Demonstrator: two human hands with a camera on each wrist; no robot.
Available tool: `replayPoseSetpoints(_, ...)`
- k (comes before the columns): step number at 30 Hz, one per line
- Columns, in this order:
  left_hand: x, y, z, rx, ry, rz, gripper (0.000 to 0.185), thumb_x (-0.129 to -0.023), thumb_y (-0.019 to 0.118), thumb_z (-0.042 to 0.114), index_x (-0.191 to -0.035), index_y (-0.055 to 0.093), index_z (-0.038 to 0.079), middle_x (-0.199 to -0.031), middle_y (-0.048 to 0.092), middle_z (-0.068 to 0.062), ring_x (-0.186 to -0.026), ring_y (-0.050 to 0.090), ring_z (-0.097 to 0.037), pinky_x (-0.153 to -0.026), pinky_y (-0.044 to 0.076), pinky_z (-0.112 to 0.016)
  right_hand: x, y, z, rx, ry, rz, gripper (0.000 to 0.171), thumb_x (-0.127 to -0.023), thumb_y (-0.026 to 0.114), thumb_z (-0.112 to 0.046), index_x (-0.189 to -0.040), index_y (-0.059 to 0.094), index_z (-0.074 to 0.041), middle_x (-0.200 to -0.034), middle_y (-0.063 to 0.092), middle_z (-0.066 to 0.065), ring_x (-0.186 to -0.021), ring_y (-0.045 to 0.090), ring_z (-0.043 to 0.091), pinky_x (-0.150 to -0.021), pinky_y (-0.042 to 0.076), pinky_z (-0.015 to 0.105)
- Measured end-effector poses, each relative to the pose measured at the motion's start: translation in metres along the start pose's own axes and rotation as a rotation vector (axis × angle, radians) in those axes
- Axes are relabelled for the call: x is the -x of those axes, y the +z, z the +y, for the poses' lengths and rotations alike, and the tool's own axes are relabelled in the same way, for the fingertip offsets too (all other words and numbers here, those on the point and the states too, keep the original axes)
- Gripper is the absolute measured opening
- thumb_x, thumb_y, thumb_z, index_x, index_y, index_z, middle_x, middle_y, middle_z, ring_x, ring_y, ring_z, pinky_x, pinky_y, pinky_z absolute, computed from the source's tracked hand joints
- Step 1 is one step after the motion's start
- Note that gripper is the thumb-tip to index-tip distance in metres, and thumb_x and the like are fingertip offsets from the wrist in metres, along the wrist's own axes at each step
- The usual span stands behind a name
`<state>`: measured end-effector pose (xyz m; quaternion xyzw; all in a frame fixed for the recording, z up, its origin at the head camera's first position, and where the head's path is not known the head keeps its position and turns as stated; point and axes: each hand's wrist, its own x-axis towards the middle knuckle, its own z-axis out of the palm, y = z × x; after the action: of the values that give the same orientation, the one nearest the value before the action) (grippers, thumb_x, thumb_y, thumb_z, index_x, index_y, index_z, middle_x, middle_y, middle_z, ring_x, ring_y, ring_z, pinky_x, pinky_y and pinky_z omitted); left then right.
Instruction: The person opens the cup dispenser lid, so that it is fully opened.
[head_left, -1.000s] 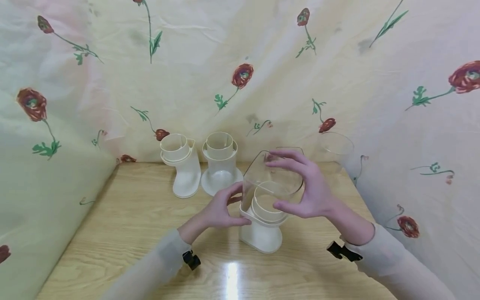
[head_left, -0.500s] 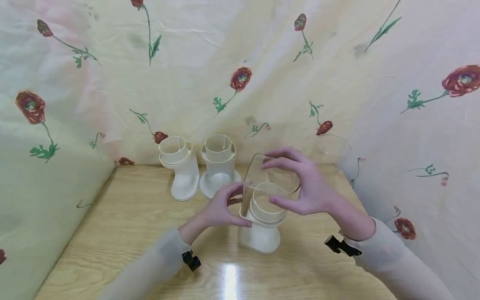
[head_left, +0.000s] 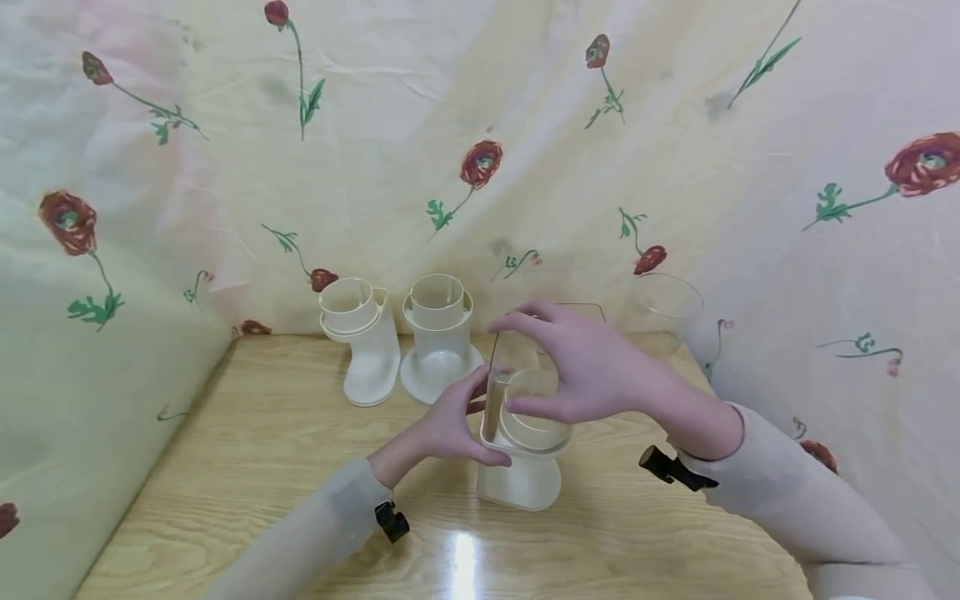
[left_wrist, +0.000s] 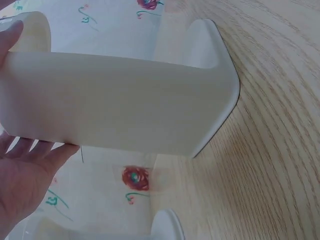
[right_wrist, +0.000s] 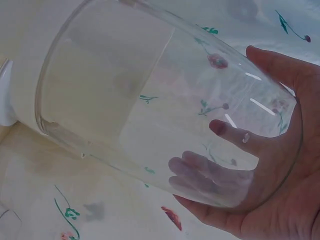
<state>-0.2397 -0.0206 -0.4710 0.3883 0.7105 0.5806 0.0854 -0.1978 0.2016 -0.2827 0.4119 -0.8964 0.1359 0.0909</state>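
A white plastic stand (head_left: 521, 486) with a round collar and a curved foot stands upright on the table. In the left wrist view the tall flat back of this stand (left_wrist: 115, 100) fills the middle. My left hand (head_left: 459, 423) holds its upper part, thumb on the near side and fingers on the other. A clear plastic container (right_wrist: 125, 85) sits over the collar of the stand. My right hand (head_left: 581, 362) grips the container's upper end, thumb and fingers spread around it. Through the clear wall, several fingertips show in the right wrist view. The hand hides part of the container's rim.
Two similar white stands, one on the left (head_left: 367, 358) and one beside it (head_left: 438, 346), stand at the back against the flowered cloth (head_left: 405, 167). Another clear container (head_left: 667, 298) stands at the back right. The wooden table (head_left: 300, 467) lies beneath everything.
My right hand has shifted left over the clear container, its fingers now reaching the left side of the rim. The left hand keeps its hold on the stand.
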Motion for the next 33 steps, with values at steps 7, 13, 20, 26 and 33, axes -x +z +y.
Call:
replayPoseSetpoints(7,0.000,-0.001,-0.002,0.020,-0.014,-0.005,0.105,-0.062,0.096,0.005,-0.151,0.042,0.015,-0.146,0.059,-0.009,-0.141,0.057,-0.034,-0.118,0.050,-0.056,-0.002,0.003,0.005,-0.115,0.011,-0.006,0.079,-0.077,0.093,-0.045,-0.146,0.060,-0.023,-0.139,0.064,0.001,-0.123,0.063,0.023,-0.098,0.058,0.046)
replayPoseSetpoints(13,0.002,0.000,-0.002,0.002,-0.020,0.006,0.107,-0.062,0.092,0.003,-0.154,0.039,0.011,-0.150,0.055,-0.011,-0.143,0.056,-0.033,-0.118,0.050,-0.055,0.000,0.004,0.007,-0.191,-0.020,0.037,0.073,-0.078,0.094,-0.039,-0.142,0.063,-0.022,-0.136,0.066,-0.002,-0.126,0.062,0.019,-0.101,0.057,0.045)
replayPoseSetpoints(20,0.005,0.005,-0.004,-0.043,-0.001,0.045,0.105,-0.060,0.091,0.006,-0.154,0.042,0.011,-0.147,0.060,-0.011,-0.141,0.058,-0.031,-0.115,0.053,-0.050,-0.002,0.001,0.014,-0.245,-0.047,0.030,0.084,-0.077,0.095,-0.036,-0.147,0.055,-0.011,-0.143,0.065,0.002,-0.125,0.066,0.021,-0.105,0.059,0.045)
replayPoseSetpoints(26,0.006,0.006,-0.006,-0.076,0.003,0.090,0.101,-0.057,0.090,0.006,-0.148,0.046,0.008,-0.140,0.063,-0.012,-0.135,0.062,-0.030,-0.112,0.056,-0.052,-0.007,-0.001,0.019,-0.278,-0.044,0.011,0.078,-0.075,0.096,-0.035,-0.138,0.057,-0.011,-0.136,0.067,-0.001,-0.120,0.067,0.021,-0.104,0.059,0.044)
replayPoseSetpoints(33,0.003,0.006,-0.007,-0.111,-0.016,0.089,0.102,-0.055,0.093,0.009,-0.146,0.046,0.011,-0.137,0.063,-0.007,-0.132,0.063,-0.027,-0.108,0.058,-0.047,-0.007,0.000,0.017,-0.253,-0.085,0.044,0.073,-0.074,0.098,-0.034,-0.132,0.061,-0.011,-0.130,0.070,-0.002,-0.117,0.066,0.020,-0.101,0.058,0.045)
